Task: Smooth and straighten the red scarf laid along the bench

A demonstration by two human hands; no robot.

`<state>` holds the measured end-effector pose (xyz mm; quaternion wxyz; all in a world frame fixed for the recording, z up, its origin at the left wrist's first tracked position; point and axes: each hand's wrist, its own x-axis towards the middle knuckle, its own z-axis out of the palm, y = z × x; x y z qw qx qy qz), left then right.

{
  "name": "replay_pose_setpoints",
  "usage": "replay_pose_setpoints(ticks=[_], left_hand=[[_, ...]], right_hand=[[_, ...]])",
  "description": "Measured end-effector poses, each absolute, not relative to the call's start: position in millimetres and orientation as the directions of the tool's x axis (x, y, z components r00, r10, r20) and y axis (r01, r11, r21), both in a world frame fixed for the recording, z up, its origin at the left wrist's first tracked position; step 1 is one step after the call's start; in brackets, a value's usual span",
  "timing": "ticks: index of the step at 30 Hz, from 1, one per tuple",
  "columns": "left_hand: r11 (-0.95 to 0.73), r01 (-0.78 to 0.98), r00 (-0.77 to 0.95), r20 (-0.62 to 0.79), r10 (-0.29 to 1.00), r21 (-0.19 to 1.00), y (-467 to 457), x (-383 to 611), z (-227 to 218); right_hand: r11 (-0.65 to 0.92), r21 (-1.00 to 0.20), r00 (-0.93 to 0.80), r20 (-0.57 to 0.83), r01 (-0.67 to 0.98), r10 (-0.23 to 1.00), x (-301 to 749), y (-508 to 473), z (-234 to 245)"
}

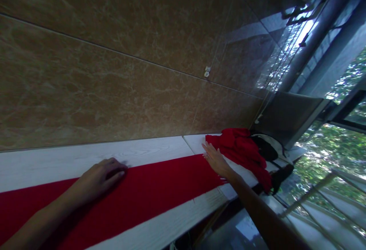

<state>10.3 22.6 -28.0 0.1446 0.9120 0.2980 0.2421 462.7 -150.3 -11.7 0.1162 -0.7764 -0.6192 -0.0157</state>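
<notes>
Fabric [160, 189] lies lengthwise on the bench [71, 164], probably held flat under my hands: left hand [103, 175] loosely curled, thumb apart, right hand [215, 161] at the far end, fingers [210, 149] outstretched, pinching nothing.

Daylight is entering from the right, glaring off the polished wall tiles [160, 93]; the left is lying dim, shadow is darkening the red fabric [154, 185], and foliage [340, 147] is appearing blurred.
</notes>
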Motion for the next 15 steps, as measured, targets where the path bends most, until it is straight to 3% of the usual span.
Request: replay_pose_setpoints(ticks=[5, 11, 15], left_hand=[[-0.760, 0.496, 0.692, 0.337, 0.639, 0.421, 26, 11, -32], [-0.769, 0.487, 0.700, 0.341, 0.628, 0.415, 27, 11, -31], [-0.763, 0.491, 0.690, 0.348, 0.635, 0.419, 27, 12, -31]], right_hand=[[-0.220, -0.151, 0.235, 0.090, 0.964, 0.968, 465, -152, -25], [-0.258, -0.143, 0.279, 0.150, 0.955, 0.949, 478, -150, -17], [-0.262, -0.138, 0.278, 0.114, 0.955, 0.954, 479, -153, -26]])
